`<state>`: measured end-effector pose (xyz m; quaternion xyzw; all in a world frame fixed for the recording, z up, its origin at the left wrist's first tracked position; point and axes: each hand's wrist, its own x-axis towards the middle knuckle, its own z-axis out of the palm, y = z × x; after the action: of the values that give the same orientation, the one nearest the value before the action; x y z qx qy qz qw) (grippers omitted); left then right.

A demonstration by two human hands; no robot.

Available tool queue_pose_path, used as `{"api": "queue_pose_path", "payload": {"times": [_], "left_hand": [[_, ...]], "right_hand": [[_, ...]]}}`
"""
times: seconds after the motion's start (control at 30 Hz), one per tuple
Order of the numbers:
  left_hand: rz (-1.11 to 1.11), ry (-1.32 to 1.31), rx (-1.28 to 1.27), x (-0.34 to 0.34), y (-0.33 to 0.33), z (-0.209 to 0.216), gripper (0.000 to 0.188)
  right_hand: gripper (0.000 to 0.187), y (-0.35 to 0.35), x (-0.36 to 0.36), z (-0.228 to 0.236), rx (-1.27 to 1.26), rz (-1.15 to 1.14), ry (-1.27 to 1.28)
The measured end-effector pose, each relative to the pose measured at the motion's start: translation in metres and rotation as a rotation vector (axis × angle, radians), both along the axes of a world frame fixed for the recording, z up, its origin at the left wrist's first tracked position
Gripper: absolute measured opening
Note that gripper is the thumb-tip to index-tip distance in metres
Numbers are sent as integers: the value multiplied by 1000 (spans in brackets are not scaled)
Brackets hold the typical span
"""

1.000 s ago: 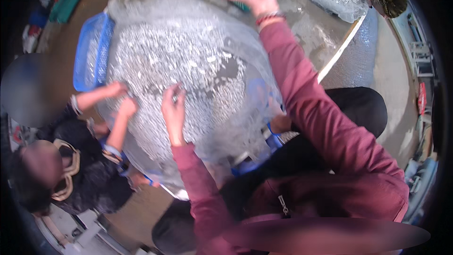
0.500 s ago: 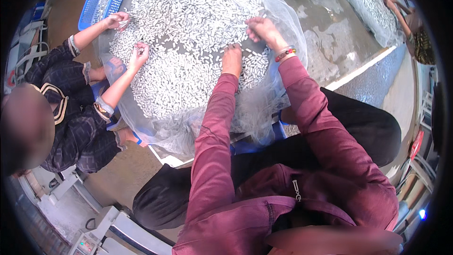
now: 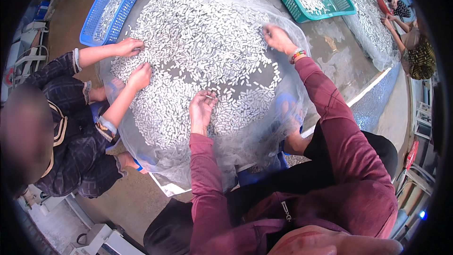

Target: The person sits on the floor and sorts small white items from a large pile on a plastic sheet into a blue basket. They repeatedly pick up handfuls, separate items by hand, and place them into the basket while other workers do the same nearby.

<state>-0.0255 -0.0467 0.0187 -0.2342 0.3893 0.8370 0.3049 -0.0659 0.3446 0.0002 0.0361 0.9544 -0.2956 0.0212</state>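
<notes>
Small white tube-shaped pieces [image 3: 188, 33] lie in a broad heap on a sheet of clear netting or plastic [image 3: 188, 153]. Near the heap's front edge, my left hand [image 3: 202, 111] is turned partly palm up. Its fingers are curled in, and a small white piece seems to show between the fingertips. Farther off, at the right side of the heap, my right hand [image 3: 280, 40] reaches down with bent fingers. Blur hides whether anything is in them. A beaded bracelet [image 3: 297, 55] circles my right wrist.
At left, a co-worker's two hands [image 3: 137, 75] work at the same heap. A blue basket [image 3: 87, 35] and a green basket [image 3: 302, 14], both holding white pieces, stand beyond. Another pile [image 3: 365, 19] lies at far right, with more people beside it.
My left hand has drawn back toward me and turned upward. My right hand has moved right. The view has shifted, showing more of the green basket.
</notes>
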Motion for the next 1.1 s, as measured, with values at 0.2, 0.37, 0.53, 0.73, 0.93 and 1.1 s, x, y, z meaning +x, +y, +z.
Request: {"api": "queue_pose_path", "payload": {"times": [0.2,0.37,0.53,0.73,0.93,1.1], "left_hand": [[-116,0,141,-11,21,4,21],[-66,258,-503,-14,43,-32,25],[-356,639,-1216,-9,61,-57,50],[-488,634,-1162,31,50,-54,55],[-340,196,-295,50,32,-3,24],[-438,437,-382,29,27,48,23]], "right_hand": [[59,-31,-12,-24,49,-68,-107],[78,-129,13,-41,38,-466,13],[71,-185,73,-36,43,-336,83],[66,-234,118,-18,99,-184,-261],[37,-195,125,23,-1130,-197,-273],[35,-178,118,74,-1320,-221,-304]]}}
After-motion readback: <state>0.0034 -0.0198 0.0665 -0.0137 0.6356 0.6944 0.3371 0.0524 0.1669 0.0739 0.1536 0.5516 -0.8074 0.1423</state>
